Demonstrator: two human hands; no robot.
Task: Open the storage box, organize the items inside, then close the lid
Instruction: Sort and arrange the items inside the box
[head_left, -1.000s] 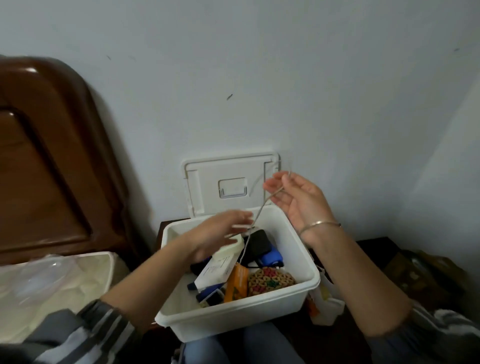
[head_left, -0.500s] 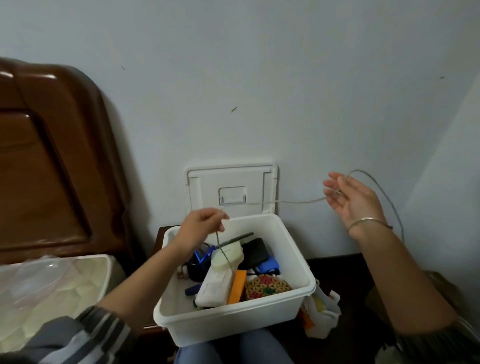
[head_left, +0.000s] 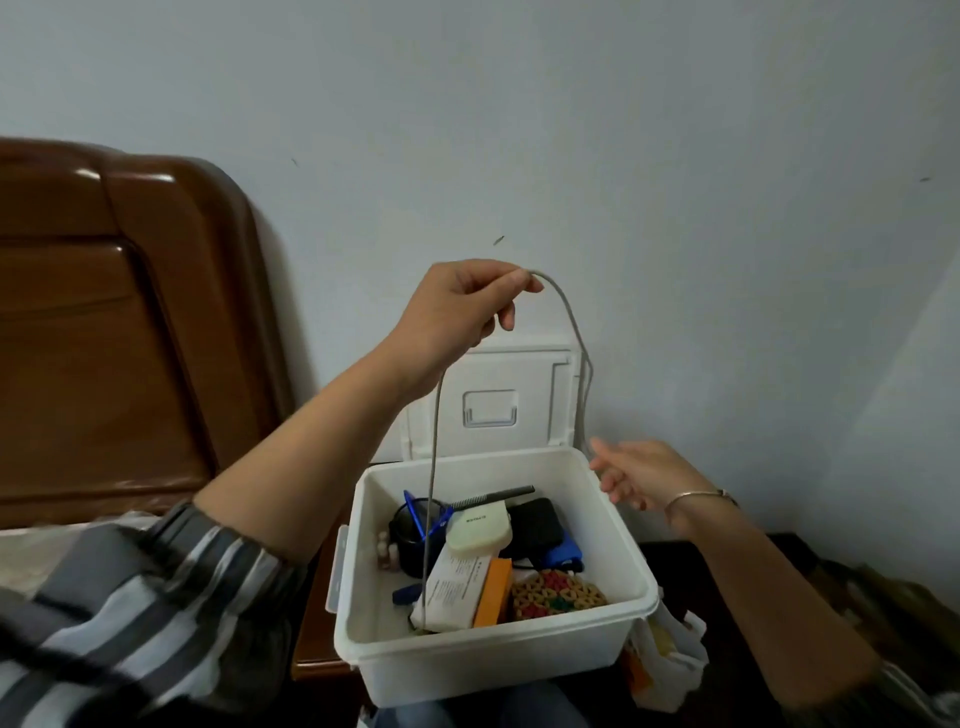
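1. Keep the storage box (head_left: 493, 654) steady on the lap (head_left: 519, 716), open, with the clutter inside.
2. Lift the low end of the grey cord (head_left: 569, 322) fully clear of the white packet (head_left: 457, 587) before folding, to avoid dragging things out.
3. Gather the two hanging strands with the right hand (head_left: 639, 473) at the back right corner; cannot tell if already gripping or only touching.
4. Hold the bend high, pinched in the left hand (head_left: 457, 312), in front of the lid (head_left: 519, 384) leaning open on the wall (head_left: 675, 156); fold into even loops.
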